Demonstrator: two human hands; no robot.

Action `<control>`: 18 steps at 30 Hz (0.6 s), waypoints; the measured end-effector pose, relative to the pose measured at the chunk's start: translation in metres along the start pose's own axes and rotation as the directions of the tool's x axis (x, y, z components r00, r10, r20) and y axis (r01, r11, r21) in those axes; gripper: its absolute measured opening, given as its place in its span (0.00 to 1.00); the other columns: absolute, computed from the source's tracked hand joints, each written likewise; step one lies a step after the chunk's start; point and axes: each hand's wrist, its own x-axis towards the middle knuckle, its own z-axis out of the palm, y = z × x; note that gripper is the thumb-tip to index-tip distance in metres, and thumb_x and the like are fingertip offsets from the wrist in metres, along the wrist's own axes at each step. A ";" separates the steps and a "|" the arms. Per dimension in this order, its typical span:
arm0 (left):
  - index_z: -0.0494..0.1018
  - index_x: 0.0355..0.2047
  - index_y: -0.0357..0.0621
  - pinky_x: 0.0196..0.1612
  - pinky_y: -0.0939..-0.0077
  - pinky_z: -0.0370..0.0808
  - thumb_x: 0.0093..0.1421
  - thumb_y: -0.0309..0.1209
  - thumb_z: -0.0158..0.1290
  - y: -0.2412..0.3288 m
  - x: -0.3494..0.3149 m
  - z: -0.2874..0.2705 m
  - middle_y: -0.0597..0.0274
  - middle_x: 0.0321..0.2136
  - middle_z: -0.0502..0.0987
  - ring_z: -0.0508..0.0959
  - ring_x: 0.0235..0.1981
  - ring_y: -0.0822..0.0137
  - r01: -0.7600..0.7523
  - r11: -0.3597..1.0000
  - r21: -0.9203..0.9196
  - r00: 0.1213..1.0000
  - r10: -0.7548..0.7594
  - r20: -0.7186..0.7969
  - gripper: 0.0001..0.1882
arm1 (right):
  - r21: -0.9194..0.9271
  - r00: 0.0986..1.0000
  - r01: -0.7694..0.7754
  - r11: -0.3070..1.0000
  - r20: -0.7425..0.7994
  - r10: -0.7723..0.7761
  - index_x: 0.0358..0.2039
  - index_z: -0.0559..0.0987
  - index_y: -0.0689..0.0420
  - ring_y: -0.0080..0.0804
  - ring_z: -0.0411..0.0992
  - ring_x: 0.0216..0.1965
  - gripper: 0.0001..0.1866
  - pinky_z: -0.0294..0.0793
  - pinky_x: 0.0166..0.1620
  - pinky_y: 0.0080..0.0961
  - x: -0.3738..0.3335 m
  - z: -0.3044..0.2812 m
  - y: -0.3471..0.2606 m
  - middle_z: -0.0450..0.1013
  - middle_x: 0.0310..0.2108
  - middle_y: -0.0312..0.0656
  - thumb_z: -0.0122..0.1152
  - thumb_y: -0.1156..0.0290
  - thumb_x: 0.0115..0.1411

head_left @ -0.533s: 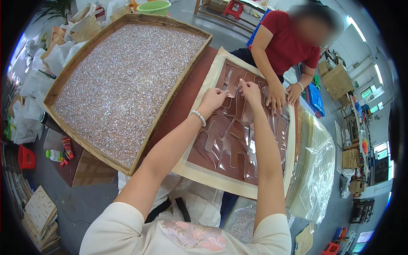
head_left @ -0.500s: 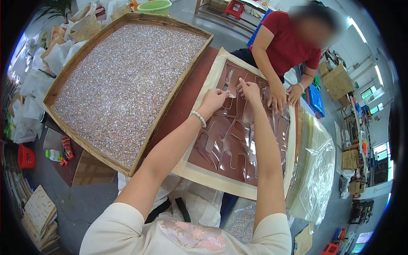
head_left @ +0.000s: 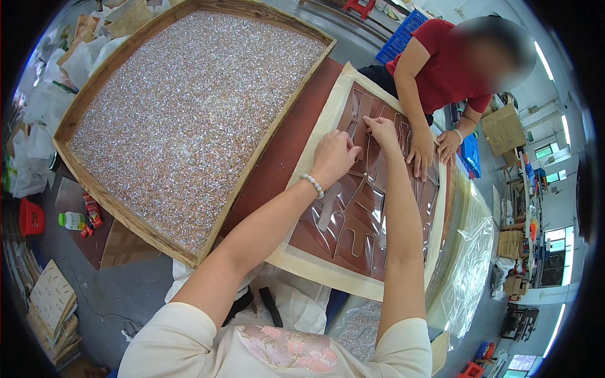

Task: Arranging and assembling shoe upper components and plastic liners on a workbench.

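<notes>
Here your desk point(head_left: 277, 164) is a reddish-brown surface, and most of its left half carries a big wooden tray point(head_left: 126, 217) filled edge to edge with small glittering beads point(head_left: 189, 107). To the right of the tray lies a cream-bordered board point(head_left: 315, 268) holding a dark brown sheet point(head_left: 362, 220) covered in glossy clear film with outlined shapes. Beyond that, off the desk's right edge, crumpled clear plastic wrap point(head_left: 469, 264) hangs loose. The grey floor at left holds white bags point(head_left: 28, 157), a small bottle point(head_left: 72, 220) and stacked cardboard point(head_left: 53, 302); blue crates point(head_left: 403, 34) stand at the far side, and windows show at the right rim. Both your forearms stretch forward from the lower edge onto the brown sheet. Your left hand point(head_left: 334, 157), with a bead bracelet point(head_left: 313, 184) at the wrist, rests knuckles-up on the sheet's upper left part, fingers curled narrow against the film. Your right hand point(head_left: 381, 129) sits just beyond it, fingers pinched close together on the film near the sheet's top. Across the desk a person in a red shirt point(head_left: 450, 69) presses both hands point(head_left: 421, 154) flat on the sheet's far edge.
</notes>
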 end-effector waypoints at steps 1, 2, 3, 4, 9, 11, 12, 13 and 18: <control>0.76 0.22 0.39 0.38 0.64 0.71 0.52 0.38 0.58 0.001 0.000 -0.001 0.54 0.24 0.76 0.74 0.32 0.55 -0.015 0.999 0.032 0.999 0.016 -0.034 0.13 | -0.058 1.000 -0.013 0.998 -0.023 0.012 0.28 0.80 0.62 0.34 0.76 0.31 0.21 0.72 0.37 0.28 0.001 0.000 0.003 0.78 0.28 0.45 0.62 0.53 0.52; 0.76 0.22 0.39 0.38 0.64 0.71 0.52 0.38 0.58 -0.002 0.001 -0.003 0.54 0.24 0.76 0.74 0.32 0.55 -0.012 0.999 0.033 0.999 0.013 -0.033 0.13 | -0.112 0.999 -0.025 0.993 -0.044 0.020 0.30 0.79 0.61 0.39 0.76 0.35 0.21 0.72 0.40 0.31 0.000 0.003 0.001 0.78 0.30 0.48 0.61 0.52 0.52; 0.76 0.22 0.39 0.39 0.64 0.71 0.52 0.37 0.57 -0.005 0.002 -0.006 0.54 0.24 0.76 0.74 0.33 0.55 -0.022 0.996 0.087 1.000 0.023 -0.010 0.13 | -0.112 0.999 -0.026 0.993 -0.042 0.021 0.30 0.79 0.61 0.39 0.76 0.35 0.21 0.72 0.40 0.31 -0.001 0.005 -0.001 0.78 0.30 0.48 0.61 0.52 0.52; 0.76 0.22 0.39 0.40 0.63 0.70 0.52 0.37 0.57 -0.008 0.004 -0.008 0.54 0.25 0.77 0.74 0.33 0.55 -0.033 0.989 0.141 0.999 0.031 0.013 0.12 | -0.145 0.998 -0.024 0.989 -0.053 0.016 0.30 0.79 0.61 0.41 0.76 0.38 0.21 0.72 0.43 0.33 -0.001 0.007 -0.004 0.77 0.32 0.50 0.60 0.52 0.52; 0.76 0.22 0.40 0.42 0.61 0.69 0.52 0.37 0.56 -0.011 0.003 -0.008 0.55 0.26 0.77 0.74 0.35 0.54 -0.047 0.985 0.165 0.999 0.049 -0.007 0.12 | -0.186 0.998 -0.043 0.982 -0.047 0.035 0.31 0.79 0.60 0.45 0.74 0.42 0.22 0.70 0.46 0.35 0.006 0.011 0.000 0.77 0.36 0.52 0.58 0.51 0.53; 0.76 0.22 0.41 0.42 0.60 0.68 0.52 0.37 0.56 -0.011 0.002 -0.008 0.55 0.26 0.77 0.73 0.36 0.54 -0.045 0.984 0.174 0.999 0.047 -0.007 0.12 | -0.207 0.999 -0.029 0.978 -0.028 0.024 0.32 0.79 0.61 0.46 0.74 0.43 0.23 0.70 0.47 0.36 0.006 0.012 0.000 0.76 0.36 0.53 0.58 0.50 0.53; 0.77 0.22 0.41 0.43 0.60 0.67 0.52 0.37 0.56 -0.012 0.001 -0.009 0.55 0.27 0.78 0.73 0.36 0.54 -0.044 0.982 0.181 0.999 0.047 -0.009 0.12 | -0.207 0.999 -0.029 0.978 -0.026 0.024 0.32 0.79 0.61 0.46 0.74 0.43 0.23 0.70 0.47 0.36 0.004 0.013 -0.001 0.76 0.36 0.53 0.58 0.50 0.53; 0.77 0.22 0.41 0.43 0.60 0.67 0.52 0.37 0.56 -0.013 0.001 -0.009 0.55 0.27 0.78 0.73 0.36 0.55 -0.044 0.981 0.189 0.999 0.047 -0.010 0.12 | -0.233 0.999 -0.020 0.972 -0.033 0.013 0.32 0.79 0.61 0.46 0.74 0.43 0.23 0.70 0.47 0.36 0.003 0.014 -0.003 0.76 0.37 0.53 0.58 0.50 0.53; 0.77 0.23 0.41 0.44 0.59 0.66 0.53 0.38 0.55 -0.009 0.000 -0.008 0.56 0.28 0.78 0.73 0.37 0.55 -0.045 0.976 0.214 0.999 0.045 0.008 0.12 | -0.243 0.999 -0.001 0.970 -0.048 -0.011 0.32 0.79 0.62 0.46 0.74 0.42 0.24 0.70 0.47 0.36 -0.003 0.010 -0.006 0.76 0.36 0.53 0.57 0.49 0.54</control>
